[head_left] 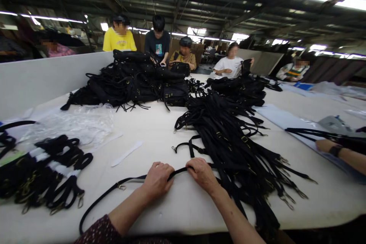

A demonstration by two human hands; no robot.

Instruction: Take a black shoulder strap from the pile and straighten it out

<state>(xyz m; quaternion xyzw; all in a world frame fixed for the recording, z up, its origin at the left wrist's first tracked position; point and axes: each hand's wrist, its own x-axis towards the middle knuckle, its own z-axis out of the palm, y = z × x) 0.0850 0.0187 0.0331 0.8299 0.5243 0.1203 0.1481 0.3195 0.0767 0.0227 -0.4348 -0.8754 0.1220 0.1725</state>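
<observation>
A black strap (179,170) runs across the table in front of me, held by both hands. My left hand (159,177) is closed around it, and the strap trails away to the left past a metal clip (122,187), curving down to the table's near edge. My right hand (201,173) pinches the same strap a short way to the right. Just beyond my right hand lies a large pile of black straps (228,148) with brass-coloured buckles and hooks. One strap end with a hook (174,148) sticks out of that pile.
Bundled straps with white wraps (54,166) lie at the left, near clear plastic bags (77,122) and a white paper strip (126,153). Black bags (137,84) are heaped farther back. Several people stand around the table; a co-worker's hand (324,145) touches straps at right.
</observation>
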